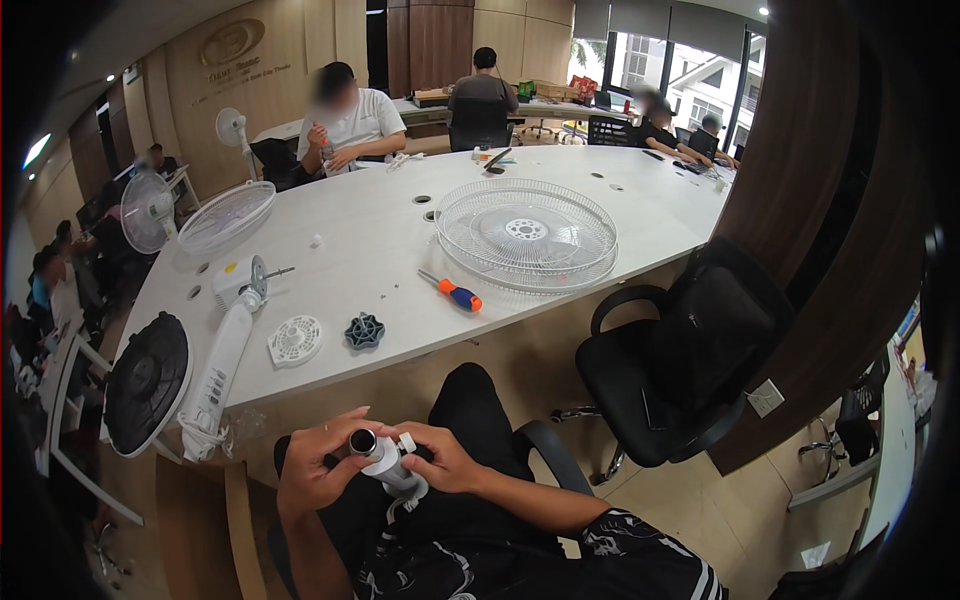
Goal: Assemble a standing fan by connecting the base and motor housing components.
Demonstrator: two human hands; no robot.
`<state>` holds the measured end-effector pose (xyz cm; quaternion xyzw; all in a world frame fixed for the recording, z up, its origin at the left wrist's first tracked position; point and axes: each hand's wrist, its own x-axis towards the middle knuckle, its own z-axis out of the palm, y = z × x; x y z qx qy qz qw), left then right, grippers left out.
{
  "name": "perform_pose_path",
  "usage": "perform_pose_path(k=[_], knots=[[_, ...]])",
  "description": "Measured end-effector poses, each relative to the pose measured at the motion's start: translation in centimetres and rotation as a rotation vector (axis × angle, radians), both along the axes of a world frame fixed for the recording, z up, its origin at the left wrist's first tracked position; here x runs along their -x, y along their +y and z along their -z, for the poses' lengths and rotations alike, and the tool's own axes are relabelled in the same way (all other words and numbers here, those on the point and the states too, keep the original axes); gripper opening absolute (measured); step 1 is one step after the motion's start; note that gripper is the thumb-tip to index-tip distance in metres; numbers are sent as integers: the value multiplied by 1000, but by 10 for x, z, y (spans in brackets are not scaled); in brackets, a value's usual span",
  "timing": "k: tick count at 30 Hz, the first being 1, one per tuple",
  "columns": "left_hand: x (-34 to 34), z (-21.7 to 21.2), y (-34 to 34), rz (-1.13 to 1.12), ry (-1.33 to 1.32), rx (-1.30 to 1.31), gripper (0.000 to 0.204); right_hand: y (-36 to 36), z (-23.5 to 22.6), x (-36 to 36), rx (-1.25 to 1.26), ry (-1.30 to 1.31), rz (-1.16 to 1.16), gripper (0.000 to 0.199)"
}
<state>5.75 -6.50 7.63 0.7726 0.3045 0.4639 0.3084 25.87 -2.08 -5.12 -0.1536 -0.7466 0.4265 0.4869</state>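
Note:
Over my lap I hold a white tube (398, 480) with a shiny metal collar around its dark open end, which tilts up. My left hand (322, 468) wraps round the collar end from the left. My right hand (446, 462) grips the tube's other side, its fingers by a small white block (406, 443) at the tube's edge. Whether that block is part of the tube, I cannot tell. Beyond my hands, on the table's near edge, are a dark grey star-shaped knob (365, 331) and a round white slotted cover (295, 342).
On the white table (370, 215) lie a fan motor on its neck (230, 345), wire fan grilles (527, 272), another grille (228, 218) and an orange-blue screwdriver (458, 295). A black round base (148, 385) overhangs the left edge. An office chair (650, 370) stands right; several people sit beyond.

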Motion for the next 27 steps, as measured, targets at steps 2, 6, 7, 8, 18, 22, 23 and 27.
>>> perform_pose_path(k=[2,6,7,8,18,22,23,27], knots=[[-1,1,-2,-42,7,-63,32,0,-1,-2,95,-5,-58,41],[-2,5,-8,-141,2,-88,27,-3,-2,1,327,103,-218,36],[-5,4,-10,-142,-4,-119,27,-2,0,2,329,103,-218,36],[-6,3,-12,-143,-11,-149,26,-1,4,2,305,147,-249,38],[3,-16,-9,122,22,142,33,3,-17,7,79,-193,-409,53],[12,-10,-3,130,104,-9,33,-4,-19,10,99,-197,-273,47],[13,-9,-1,71,136,-57,34,-6,-20,11,106,-197,-275,47],[0,-2,-16,-113,53,-39,32,-20,-22,18,75,-98,-53,41]])
